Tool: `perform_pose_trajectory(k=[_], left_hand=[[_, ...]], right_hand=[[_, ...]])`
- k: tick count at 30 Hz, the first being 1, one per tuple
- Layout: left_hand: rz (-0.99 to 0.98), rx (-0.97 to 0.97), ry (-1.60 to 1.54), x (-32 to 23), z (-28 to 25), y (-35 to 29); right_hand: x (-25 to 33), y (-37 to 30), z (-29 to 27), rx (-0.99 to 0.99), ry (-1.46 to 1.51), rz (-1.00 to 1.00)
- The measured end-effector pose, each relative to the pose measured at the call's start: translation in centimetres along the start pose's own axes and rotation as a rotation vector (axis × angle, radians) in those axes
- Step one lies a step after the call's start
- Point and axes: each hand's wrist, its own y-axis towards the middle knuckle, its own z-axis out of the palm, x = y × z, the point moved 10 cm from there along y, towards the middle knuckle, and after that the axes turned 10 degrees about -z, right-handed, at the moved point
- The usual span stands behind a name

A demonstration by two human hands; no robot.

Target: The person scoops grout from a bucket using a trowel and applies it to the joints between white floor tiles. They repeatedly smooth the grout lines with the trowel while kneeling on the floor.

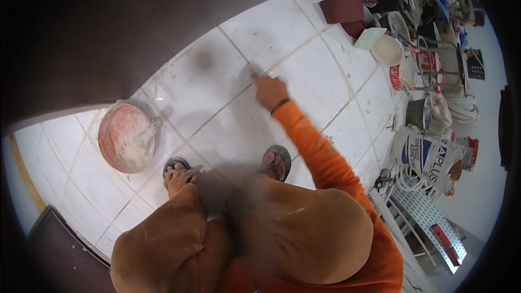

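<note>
My right hand [271,92], in an orange sleeve, reaches forward over the white tiled floor [282,27]. Its fingers are closed around something small and blurred that I cannot make out, with a greyish tip pointing away from me. My left hand is not in the picture. To the left of my feet stands a round reddish tub [104,140] smeared with pale paste. A tool with a pale, paste-covered handle [155,123] leans on the tub's right rim.
My sandalled feet rest on the tiles. A dark brown panel [135,27] fills the upper left. Along the right wall lie a printed sack [420,154], a perforated metal plank [426,214], coiled hose [461,109], a beige bowl [387,50] and several buckets.
</note>
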Motion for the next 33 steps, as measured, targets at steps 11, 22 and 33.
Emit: perform_pose_trajectory(k=[11,22,33], left_hand=[[-0.021,0.033,-0.139,0.1,-0.4,-0.1],[0.004,0.181,-0.286,-0.4,1.4,0.8],[0.070,0.083,-0.247,1.5,0.5,-0.5]], right_hand=[[-0.1,6.0,-7.9,-0.155,0.248,-0.067],[10.9,7.1,-0.5,-0.459,-0.498,-0.200],[4.7,14.5,-10.7,-0.081,-0.261,-0.411]])
